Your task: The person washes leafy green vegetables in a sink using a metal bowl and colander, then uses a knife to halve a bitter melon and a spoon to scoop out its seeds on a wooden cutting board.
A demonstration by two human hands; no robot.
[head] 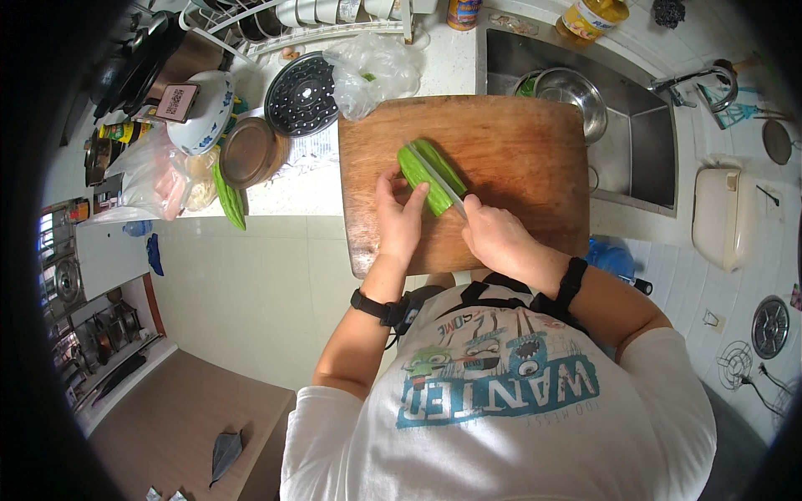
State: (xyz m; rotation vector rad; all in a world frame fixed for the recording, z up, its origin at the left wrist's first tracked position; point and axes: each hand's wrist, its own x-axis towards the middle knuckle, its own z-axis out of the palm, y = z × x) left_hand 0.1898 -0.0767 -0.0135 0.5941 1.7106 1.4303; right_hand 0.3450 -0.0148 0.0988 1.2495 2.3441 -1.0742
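A green bitter melon (421, 181) lies at a slant on the wooden cutting board (526, 144). A knife (442, 183) runs lengthwise along it, with green on both sides of the blade; whether it is cut right through I cannot tell. My left hand (401, 210) holds the melon's left side, thumb on top and fingers at the far edge. My right hand (498, 232) is closed around the knife's near end, at the melon's lower right; the handle is hidden in it. Another bitter melon (229, 195) rests at the counter's edge on the left.
Beyond the board's left corner are a crumpled plastic bag (373, 69) and a black perforated tray (302, 94). A brown round lid (248, 153) and a bowl (203, 116) stand further left. The sink (648, 150), holding a metal bowl (583, 94), adjoins the board's right side.
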